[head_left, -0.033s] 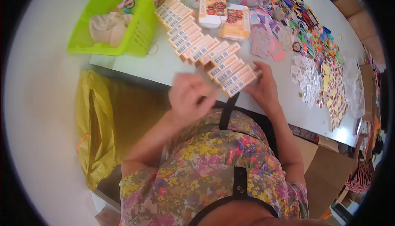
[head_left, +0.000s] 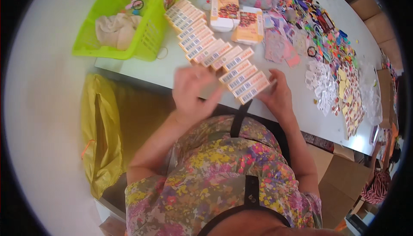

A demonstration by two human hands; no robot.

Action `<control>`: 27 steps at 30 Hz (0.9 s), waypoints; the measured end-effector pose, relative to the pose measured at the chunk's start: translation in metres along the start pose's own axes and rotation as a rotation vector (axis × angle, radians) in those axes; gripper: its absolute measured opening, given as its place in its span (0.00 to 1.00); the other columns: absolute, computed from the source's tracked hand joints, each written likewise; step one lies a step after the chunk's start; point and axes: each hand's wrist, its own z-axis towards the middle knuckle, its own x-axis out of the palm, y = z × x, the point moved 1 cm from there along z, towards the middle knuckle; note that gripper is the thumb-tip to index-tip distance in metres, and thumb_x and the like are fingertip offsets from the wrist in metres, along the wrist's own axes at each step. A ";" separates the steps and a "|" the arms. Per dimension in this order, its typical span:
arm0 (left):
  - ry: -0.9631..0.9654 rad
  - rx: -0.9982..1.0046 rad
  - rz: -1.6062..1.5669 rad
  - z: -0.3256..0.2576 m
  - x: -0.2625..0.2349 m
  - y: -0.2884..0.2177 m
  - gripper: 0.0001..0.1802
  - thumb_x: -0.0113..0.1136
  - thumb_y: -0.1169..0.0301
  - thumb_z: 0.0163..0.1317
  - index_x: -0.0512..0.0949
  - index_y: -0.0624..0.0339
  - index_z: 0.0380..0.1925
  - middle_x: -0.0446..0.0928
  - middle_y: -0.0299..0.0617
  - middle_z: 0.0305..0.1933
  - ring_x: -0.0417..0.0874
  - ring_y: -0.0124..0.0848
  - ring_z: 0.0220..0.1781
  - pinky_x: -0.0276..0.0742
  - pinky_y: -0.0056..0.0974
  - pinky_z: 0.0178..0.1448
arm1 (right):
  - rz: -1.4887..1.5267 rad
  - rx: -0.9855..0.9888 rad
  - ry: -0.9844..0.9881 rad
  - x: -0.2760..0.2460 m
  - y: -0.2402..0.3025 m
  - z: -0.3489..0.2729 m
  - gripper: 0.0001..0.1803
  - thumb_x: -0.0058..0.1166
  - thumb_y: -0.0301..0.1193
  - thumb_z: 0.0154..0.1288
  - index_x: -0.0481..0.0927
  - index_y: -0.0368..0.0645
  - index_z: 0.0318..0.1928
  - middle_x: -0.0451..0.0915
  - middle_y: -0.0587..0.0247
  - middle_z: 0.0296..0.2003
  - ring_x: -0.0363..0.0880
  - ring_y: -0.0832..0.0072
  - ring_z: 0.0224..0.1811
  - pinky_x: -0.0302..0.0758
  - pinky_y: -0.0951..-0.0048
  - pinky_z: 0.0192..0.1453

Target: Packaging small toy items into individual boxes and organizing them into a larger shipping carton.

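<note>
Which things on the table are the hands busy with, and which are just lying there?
Busy with:
left hand
right hand
row of small flat boxes

Just lying there:
green basket with a cloth
two bigger cartons
heap of colourful stickers
yellow bag beside the table

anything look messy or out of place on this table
The boxes lie in a tidy overlapping row, ending between the left hand and right hand. Only the stickers at the right look scattered loosely.

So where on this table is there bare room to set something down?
Bare strip along the table edge, between the green basket and the left hand; another right of the right hand. Crowded around the box row and sticker piles.
</note>
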 end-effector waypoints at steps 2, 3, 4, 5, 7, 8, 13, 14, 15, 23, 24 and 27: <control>0.005 -0.106 0.078 0.023 0.003 0.041 0.19 0.69 0.72 0.51 0.76 0.62 0.44 0.76 0.51 0.47 0.75 0.49 0.49 0.70 0.48 0.54 | 0.140 0.200 -0.006 0.010 -0.010 -0.008 0.35 0.73 0.26 0.46 0.68 0.39 0.54 0.80 0.60 0.31 0.79 0.74 0.32 0.75 0.74 0.34; 0.015 -0.095 0.142 0.036 0.006 0.067 0.20 0.67 0.71 0.53 0.75 0.64 0.46 0.75 0.53 0.49 0.74 0.50 0.51 0.69 0.48 0.56 | 0.145 0.197 -0.009 0.011 -0.008 -0.010 0.35 0.73 0.26 0.46 0.68 0.39 0.54 0.80 0.60 0.31 0.79 0.74 0.32 0.75 0.74 0.34; 0.026 -0.084 0.201 0.048 0.013 0.093 0.21 0.65 0.69 0.56 0.74 0.66 0.48 0.74 0.55 0.51 0.73 0.52 0.52 0.68 0.49 0.58 | 0.213 0.269 0.002 0.012 -0.006 -0.012 0.30 0.72 0.25 0.47 0.69 0.38 0.50 0.80 0.61 0.28 0.78 0.75 0.27 0.74 0.74 0.29; 0.062 -0.084 0.281 0.061 0.019 0.115 0.23 0.63 0.67 0.57 0.73 0.68 0.49 0.73 0.58 0.52 0.72 0.54 0.54 0.67 0.50 0.60 | 0.287 0.340 0.018 0.014 -0.004 -0.013 0.26 0.70 0.23 0.49 0.71 0.37 0.47 0.80 0.62 0.24 0.77 0.76 0.22 0.73 0.75 0.25; 0.106 -0.074 0.364 0.082 0.031 0.152 0.24 0.61 0.65 0.58 0.71 0.70 0.51 0.72 0.60 0.53 0.71 0.56 0.55 0.66 0.51 0.61 | 0.445 0.435 0.090 0.013 0.001 -0.017 0.22 0.68 0.23 0.50 0.73 0.36 0.46 0.80 0.62 0.24 0.77 0.77 0.21 0.72 0.76 0.22; 0.246 -0.199 0.442 0.088 0.040 0.173 0.26 0.60 0.62 0.59 0.69 0.71 0.51 0.72 0.61 0.54 0.71 0.56 0.57 0.66 0.51 0.62 | 0.597 0.528 0.166 0.014 0.003 -0.017 0.19 0.67 0.23 0.52 0.76 0.35 0.44 0.81 0.62 0.25 0.77 0.79 0.20 0.70 0.78 0.19; 0.716 -0.496 0.686 0.121 0.067 0.188 0.39 0.53 0.51 0.62 0.61 0.76 0.61 0.68 0.68 0.59 0.68 0.60 0.63 0.63 0.53 0.67 | 0.752 0.613 0.152 0.014 0.014 -0.020 0.13 0.61 0.26 0.60 0.79 0.33 0.44 0.83 0.62 0.28 0.80 0.78 0.22 0.76 0.79 0.22; 0.716 -0.516 0.671 0.128 0.067 0.185 0.40 0.54 0.48 0.60 0.63 0.75 0.59 0.69 0.69 0.59 0.68 0.60 0.63 0.62 0.54 0.67 | 0.839 0.608 0.108 0.015 0.011 -0.021 0.13 0.60 0.27 0.62 0.80 0.33 0.46 0.83 0.62 0.29 0.81 0.77 0.23 0.78 0.78 0.23; 0.716 -0.537 0.656 0.131 0.067 0.183 0.42 0.55 0.45 0.59 0.65 0.75 0.58 0.69 0.70 0.58 0.68 0.60 0.63 0.62 0.54 0.67 | 0.745 0.626 0.089 0.014 0.011 -0.024 0.16 0.53 0.36 0.69 0.80 0.34 0.46 0.83 0.62 0.30 0.82 0.76 0.25 0.81 0.77 0.27; 0.712 -0.488 0.459 0.108 0.041 0.177 0.47 0.65 0.42 0.52 0.69 0.78 0.54 0.72 0.68 0.55 0.74 0.57 0.58 0.70 0.50 0.61 | 0.681 0.724 -0.012 -0.018 0.034 -0.028 0.29 0.40 0.51 0.74 0.79 0.34 0.48 0.82 0.62 0.31 0.82 0.77 0.33 0.80 0.77 0.33; 0.752 -0.622 0.286 0.107 0.034 0.167 0.49 0.68 0.44 0.51 0.66 0.80 0.57 0.72 0.67 0.55 0.75 0.55 0.58 0.71 0.47 0.61 | 0.577 0.679 0.016 -0.021 0.032 -0.024 0.29 0.45 0.50 0.72 0.80 0.33 0.47 0.81 0.63 0.30 0.79 0.79 0.31 0.78 0.77 0.31; 0.642 -0.703 -0.108 0.099 0.019 0.141 0.45 0.77 0.56 0.44 0.68 0.75 0.55 0.76 0.59 0.53 0.79 0.44 0.56 0.73 0.42 0.59 | 0.414 0.636 0.073 -0.033 0.031 -0.010 0.28 0.54 0.49 0.66 0.82 0.31 0.44 0.76 0.66 0.25 0.70 0.82 0.25 0.71 0.76 0.26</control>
